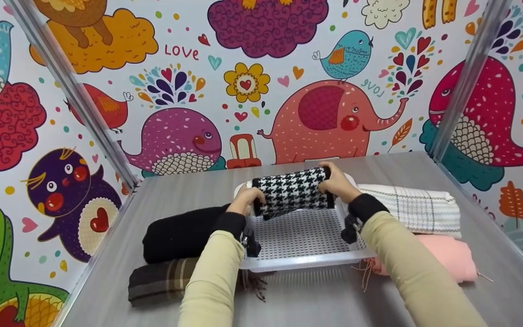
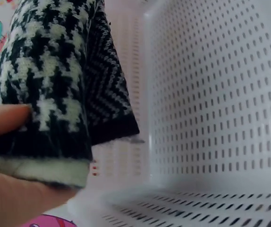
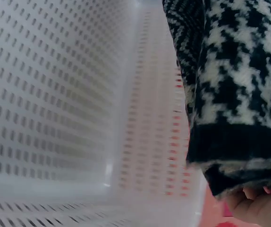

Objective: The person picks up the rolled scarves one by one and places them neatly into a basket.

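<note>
Cartoon animals cover the walls around a grey table (image 1: 316,299). From the head view, the left hand (image 1: 245,200) and right hand (image 1: 336,184) each grip one end of a folded houndstooth scarf (image 1: 293,190) over the far end of a white perforated basket (image 1: 302,236).

At the left wrist, a thumb (image 2: 5,120) pinches the scarf's edge; a loose inner layer could sag and unfold.

At the right wrist, curled fingers (image 3: 258,205) grip beneath the fold near the basket wall, where it might snag.

Black-and-white houndstooth knit scarf (image 1: 294,190); white perforated plastic basket (image 1: 302,236); black folded scarf (image 1: 182,234); brown plaid scarf (image 1: 161,279); cream checked scarf (image 1: 418,209); pink scarf (image 1: 447,256).
</note>
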A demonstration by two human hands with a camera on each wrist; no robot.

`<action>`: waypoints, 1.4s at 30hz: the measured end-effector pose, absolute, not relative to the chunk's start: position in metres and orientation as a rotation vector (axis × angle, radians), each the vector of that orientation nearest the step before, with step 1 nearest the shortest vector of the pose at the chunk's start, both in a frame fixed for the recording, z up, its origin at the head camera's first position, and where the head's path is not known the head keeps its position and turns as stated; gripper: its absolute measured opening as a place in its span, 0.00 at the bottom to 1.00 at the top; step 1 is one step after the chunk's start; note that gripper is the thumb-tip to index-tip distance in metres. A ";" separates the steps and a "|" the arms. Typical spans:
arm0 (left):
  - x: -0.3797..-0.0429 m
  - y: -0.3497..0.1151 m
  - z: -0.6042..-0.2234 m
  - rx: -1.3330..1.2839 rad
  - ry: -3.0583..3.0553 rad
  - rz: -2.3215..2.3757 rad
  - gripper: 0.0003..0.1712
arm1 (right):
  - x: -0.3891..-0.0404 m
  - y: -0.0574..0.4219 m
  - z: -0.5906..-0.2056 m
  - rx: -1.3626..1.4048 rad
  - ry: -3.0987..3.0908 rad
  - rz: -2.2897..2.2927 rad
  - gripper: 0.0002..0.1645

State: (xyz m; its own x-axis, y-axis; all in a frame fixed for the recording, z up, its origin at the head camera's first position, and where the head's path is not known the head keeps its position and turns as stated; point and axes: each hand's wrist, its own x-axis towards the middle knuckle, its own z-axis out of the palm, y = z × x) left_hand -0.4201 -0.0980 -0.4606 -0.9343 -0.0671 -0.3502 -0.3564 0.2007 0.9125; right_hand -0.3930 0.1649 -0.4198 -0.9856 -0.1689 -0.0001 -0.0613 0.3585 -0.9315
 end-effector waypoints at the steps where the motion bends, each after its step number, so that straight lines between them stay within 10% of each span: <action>1: -0.441 -0.100 -0.483 -0.434 2.272 1.772 0.60 | -0.395 0.162 -0.423 -0.192 2.518 -1.695 0.46; 6: -0.514 -0.096 -0.568 -0.547 2.568 1.477 0.62 | -0.404 0.158 -0.436 -0.215 2.627 -1.467 0.47; 17: -0.371 -0.063 -0.444 -0.458 2.952 0.900 0.36 | -0.404 0.157 -0.452 -0.471 2.847 -0.903 0.46; 42: -0.373 -0.053 -0.415 -0.300 2.967 0.753 0.20 | -0.402 0.163 -0.430 -0.410 2.848 -0.904 0.40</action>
